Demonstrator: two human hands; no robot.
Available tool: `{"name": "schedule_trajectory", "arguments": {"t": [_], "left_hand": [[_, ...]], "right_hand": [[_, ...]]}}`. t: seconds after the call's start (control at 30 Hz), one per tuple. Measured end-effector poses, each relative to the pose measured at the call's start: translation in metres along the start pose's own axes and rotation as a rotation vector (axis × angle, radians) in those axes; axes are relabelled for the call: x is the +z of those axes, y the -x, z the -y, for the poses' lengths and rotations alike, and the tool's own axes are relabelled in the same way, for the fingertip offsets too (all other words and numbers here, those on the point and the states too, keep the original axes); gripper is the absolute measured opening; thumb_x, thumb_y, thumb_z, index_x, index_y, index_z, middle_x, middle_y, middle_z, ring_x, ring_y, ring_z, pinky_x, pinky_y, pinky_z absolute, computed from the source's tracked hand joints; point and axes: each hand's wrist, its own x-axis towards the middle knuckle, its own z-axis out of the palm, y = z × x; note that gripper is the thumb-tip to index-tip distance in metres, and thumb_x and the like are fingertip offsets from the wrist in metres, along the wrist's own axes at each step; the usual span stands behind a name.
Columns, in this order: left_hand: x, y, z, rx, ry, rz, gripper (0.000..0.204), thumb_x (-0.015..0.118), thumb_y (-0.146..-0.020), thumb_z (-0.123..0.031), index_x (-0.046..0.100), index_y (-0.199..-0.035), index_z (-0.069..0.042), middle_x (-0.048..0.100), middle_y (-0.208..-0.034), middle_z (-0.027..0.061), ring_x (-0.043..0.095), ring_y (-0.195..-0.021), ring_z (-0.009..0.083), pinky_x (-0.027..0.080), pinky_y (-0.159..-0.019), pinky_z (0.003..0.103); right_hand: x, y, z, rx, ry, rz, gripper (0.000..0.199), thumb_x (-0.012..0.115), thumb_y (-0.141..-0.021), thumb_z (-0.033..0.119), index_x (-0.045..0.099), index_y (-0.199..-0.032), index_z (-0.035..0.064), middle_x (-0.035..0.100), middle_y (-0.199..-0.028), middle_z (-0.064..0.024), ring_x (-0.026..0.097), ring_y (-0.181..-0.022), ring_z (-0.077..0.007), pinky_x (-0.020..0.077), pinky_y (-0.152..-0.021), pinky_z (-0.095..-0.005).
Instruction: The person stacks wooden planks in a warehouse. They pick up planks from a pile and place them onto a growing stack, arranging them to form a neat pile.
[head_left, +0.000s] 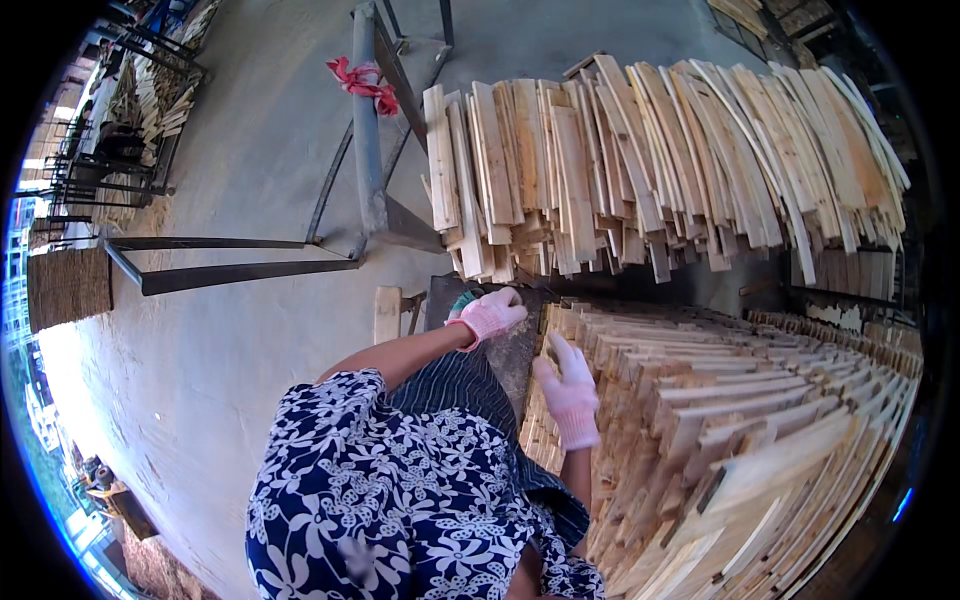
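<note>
My left hand (495, 314), in a pink and white knit glove, is over the dark narrow surface between me and the far row of wooden slats (600, 160). Its fingers are loosely bent and slightly apart, with nothing seen in them. My right hand (571, 391), gloved alike, is raised beside the near stack of wooden slats (730, 420). Its thumb and fingers are spread, and it holds nothing. The far slats stand on edge, leaning side by side. Many slat ends face me in the near stack, which fills the right side.
A grey metal frame (368, 130) with a red cloth strip (362, 84) tied to it stands ahead. Its dark bars (240, 270) reach left across the concrete floor (230, 350). Racks with more wood (150, 110) stand at the far left. A pale wooden post end (388, 314) is near my left arm.
</note>
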Motion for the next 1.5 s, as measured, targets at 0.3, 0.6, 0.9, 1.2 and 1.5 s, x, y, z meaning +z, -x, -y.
{"name": "schedule_trajectory", "arguments": {"t": [0.3,0.6,0.9,1.2,1.5], "left_hand": [[-0.064,-0.197,0.129,-0.236,0.227,-0.648,0.047,0.062,-0.090,-0.034,0.062,-0.128,-0.006,0.062,-0.129,0.0256,0.058,-0.122,0.0413,0.047,-0.103,0.045],[-0.111,-0.303,0.180,-0.664,0.100,-1.116,0.067,0.062,-0.093,-0.047,0.044,-0.149,-0.014,0.040,-0.152,0.0263,0.038,-0.139,0.0455,0.036,-0.113,0.052],[-0.090,-0.336,0.287,-0.730,0.423,-0.988,0.075,0.050,-0.095,-0.065,0.046,-0.147,-0.011,0.058,-0.136,0.0252,0.056,-0.124,0.0425,0.044,-0.105,0.048],[-0.082,-0.325,0.272,-0.630,0.137,-1.095,0.075,0.056,-0.093,-0.066,0.053,-0.138,-0.006,0.057,-0.136,0.0248,0.050,-0.129,0.0433,0.042,-0.108,0.049],[-0.085,-0.332,0.273,-0.489,0.624,-1.135,0.076,0.055,-0.096,-0.062,0.052,-0.141,0.000,0.058,-0.137,0.0246,0.055,-0.126,0.0373,0.042,-0.108,0.043]], "right_hand": [[0.127,-0.283,-0.070,0.292,0.161,0.566,0.058,0.065,-0.092,0.042,0.057,-0.140,0.0094,0.064,-0.133,-0.0191,0.063,-0.119,-0.0359,0.0487,-0.101,-0.0411],[0.244,-0.475,-0.052,0.144,0.652,0.091,0.088,0.073,-0.085,0.051,0.028,-0.155,0.0234,0.054,-0.127,-0.0207,0.058,-0.116,-0.0391,0.0500,-0.095,-0.0514],[0.274,-0.503,-0.060,0.143,0.816,0.187,0.099,0.076,-0.083,0.049,0.018,-0.157,0.0182,0.053,-0.127,-0.0210,0.058,-0.115,-0.0392,0.0550,-0.090,-0.0499],[0.236,-0.496,-0.068,0.104,0.393,0.151,0.096,0.072,-0.085,0.024,0.012,-0.159,0.0112,0.053,-0.133,-0.0273,0.060,-0.117,-0.0436,0.0507,-0.100,-0.0489],[0.196,-0.436,-0.098,-0.108,-0.147,0.127,0.089,0.069,-0.084,0.009,0.022,-0.160,0.0060,0.036,-0.159,-0.0200,0.037,-0.146,-0.0310,0.0323,-0.120,-0.0356]]}}
